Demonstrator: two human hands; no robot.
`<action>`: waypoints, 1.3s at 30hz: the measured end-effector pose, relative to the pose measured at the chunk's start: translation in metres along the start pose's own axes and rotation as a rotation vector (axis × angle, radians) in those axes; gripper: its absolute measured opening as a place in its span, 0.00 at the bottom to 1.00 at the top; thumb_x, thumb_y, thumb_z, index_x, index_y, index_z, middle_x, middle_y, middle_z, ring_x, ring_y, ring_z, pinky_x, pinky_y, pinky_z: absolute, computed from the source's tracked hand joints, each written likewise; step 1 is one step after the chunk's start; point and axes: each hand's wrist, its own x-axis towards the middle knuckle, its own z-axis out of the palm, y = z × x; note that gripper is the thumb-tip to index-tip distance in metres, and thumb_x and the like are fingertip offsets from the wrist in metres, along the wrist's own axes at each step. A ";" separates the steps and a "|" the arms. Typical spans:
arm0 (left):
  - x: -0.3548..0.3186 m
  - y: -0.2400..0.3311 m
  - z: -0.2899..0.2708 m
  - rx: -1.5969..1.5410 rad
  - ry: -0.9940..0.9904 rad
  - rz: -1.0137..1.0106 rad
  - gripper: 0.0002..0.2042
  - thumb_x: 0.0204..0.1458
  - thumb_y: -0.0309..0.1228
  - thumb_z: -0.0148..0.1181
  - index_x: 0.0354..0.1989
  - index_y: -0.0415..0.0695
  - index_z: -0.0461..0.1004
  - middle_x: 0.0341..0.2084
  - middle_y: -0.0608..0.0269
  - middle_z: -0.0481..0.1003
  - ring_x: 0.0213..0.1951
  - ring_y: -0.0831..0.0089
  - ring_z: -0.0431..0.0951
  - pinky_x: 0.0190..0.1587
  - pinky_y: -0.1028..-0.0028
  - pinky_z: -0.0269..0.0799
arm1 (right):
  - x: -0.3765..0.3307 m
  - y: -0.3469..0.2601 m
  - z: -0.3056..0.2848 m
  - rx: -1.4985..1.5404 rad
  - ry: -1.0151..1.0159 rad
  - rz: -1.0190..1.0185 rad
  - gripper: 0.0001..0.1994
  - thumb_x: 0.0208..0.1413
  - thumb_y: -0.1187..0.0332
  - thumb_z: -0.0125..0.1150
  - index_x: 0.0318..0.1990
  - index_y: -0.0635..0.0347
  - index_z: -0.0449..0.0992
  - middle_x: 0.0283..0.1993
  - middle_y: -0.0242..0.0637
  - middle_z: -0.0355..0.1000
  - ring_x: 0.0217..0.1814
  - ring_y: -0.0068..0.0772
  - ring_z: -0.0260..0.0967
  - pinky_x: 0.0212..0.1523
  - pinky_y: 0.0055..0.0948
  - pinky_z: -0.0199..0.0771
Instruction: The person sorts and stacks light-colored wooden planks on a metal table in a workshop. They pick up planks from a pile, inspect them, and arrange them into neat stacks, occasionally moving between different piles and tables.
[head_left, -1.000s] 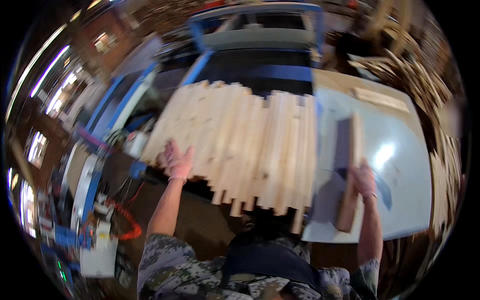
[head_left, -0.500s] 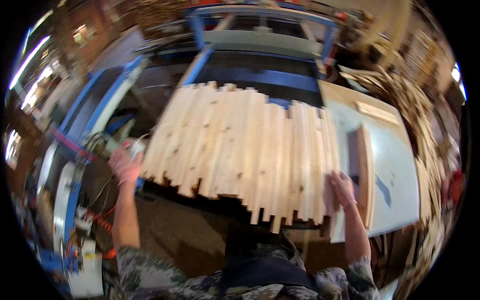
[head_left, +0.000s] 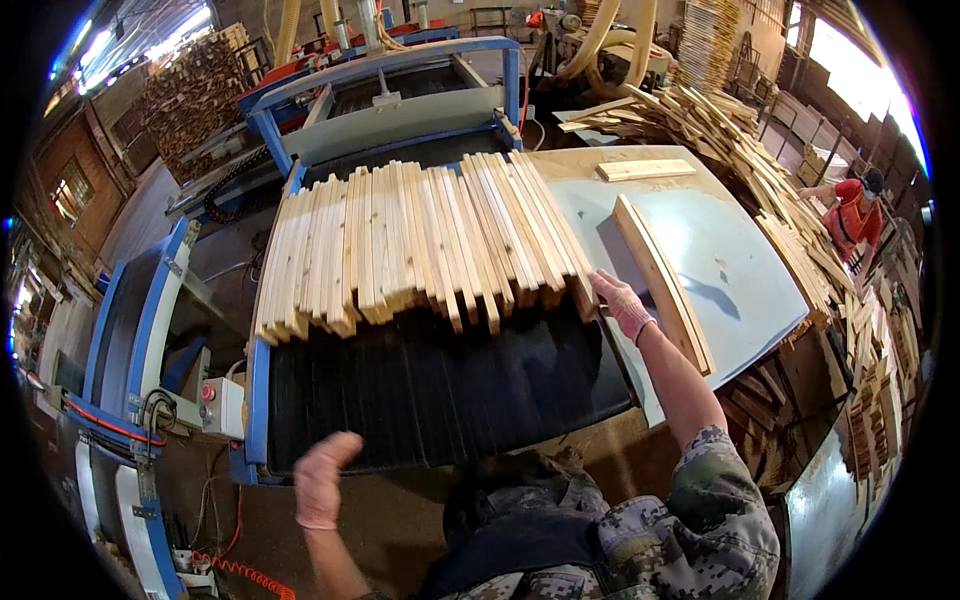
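Many pale wooden strips (head_left: 400,235) lie side by side in a row on a black conveyor belt (head_left: 440,400) with a blue frame. Their near ends are uneven. My gloved right hand (head_left: 622,305) touches the near end of the rightmost strip, its fingers stretched out along it. Above the belt's near left edge is my gloved left hand (head_left: 325,480), apart from the strips. It is slightly blurred, holds nothing, and its fingers look loosely extended.
Right of the belt, a pale table (head_left: 740,260) carries a thicker board (head_left: 665,285) and a short board (head_left: 645,170). A grey control box (head_left: 222,407) stands at the left. Wood is heaped beyond the table, where a person in red (head_left: 852,220) stands. A blue-framed machine (head_left: 390,110) spans the belt's far end.
The strips have moved away from me along the belt, baring its near part. My left hand has left their left side and come back toward me; my right hand stays at their right edge.
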 end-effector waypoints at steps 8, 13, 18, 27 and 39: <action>-0.040 -0.093 0.101 -0.431 -0.636 -0.239 0.29 0.72 0.46 0.57 0.64 0.28 0.76 0.59 0.48 0.81 0.62 0.59 0.81 0.70 0.63 0.72 | -0.057 0.036 0.025 -0.117 0.053 -0.024 0.29 0.66 0.54 0.68 0.67 0.62 0.71 0.53 0.36 0.74 0.55 0.25 0.69 0.56 0.23 0.66; -0.036 -0.122 0.132 -0.145 -0.784 -0.249 0.18 0.73 0.36 0.54 0.60 0.37 0.82 0.57 0.53 0.84 0.60 0.63 0.82 0.67 0.69 0.74 | -0.146 0.077 0.038 0.373 -0.248 0.058 0.16 0.69 0.56 0.66 0.56 0.53 0.77 0.42 0.26 0.72 0.44 0.22 0.68 0.46 0.26 0.69; -0.021 -0.107 0.192 0.094 -0.947 -0.419 0.21 0.69 0.40 0.63 0.61 0.37 0.81 0.61 0.52 0.82 0.58 0.61 0.83 0.65 0.70 0.75 | -0.265 0.158 0.007 0.429 -0.335 0.425 0.32 0.71 0.58 0.65 0.76 0.65 0.66 0.56 0.43 0.82 0.55 0.36 0.79 0.60 0.37 0.79; -0.017 -0.124 0.303 0.228 -1.121 -0.347 0.22 0.64 0.39 0.69 0.59 0.32 0.82 0.50 0.53 0.86 0.53 0.69 0.84 0.60 0.70 0.77 | -0.395 0.374 -0.107 -0.710 -0.051 0.526 0.14 0.69 0.64 0.54 0.56 0.48 0.81 0.51 0.41 0.79 0.55 0.48 0.78 0.57 0.40 0.80; -0.124 -0.076 0.598 0.484 -1.602 0.027 0.24 0.64 0.40 0.68 0.60 0.32 0.81 0.51 0.52 0.85 0.55 0.69 0.83 0.61 0.70 0.76 | -0.530 0.520 -0.214 -0.245 0.368 0.760 0.19 0.66 0.52 0.55 0.52 0.56 0.83 0.54 0.46 0.82 0.58 0.52 0.79 0.58 0.48 0.77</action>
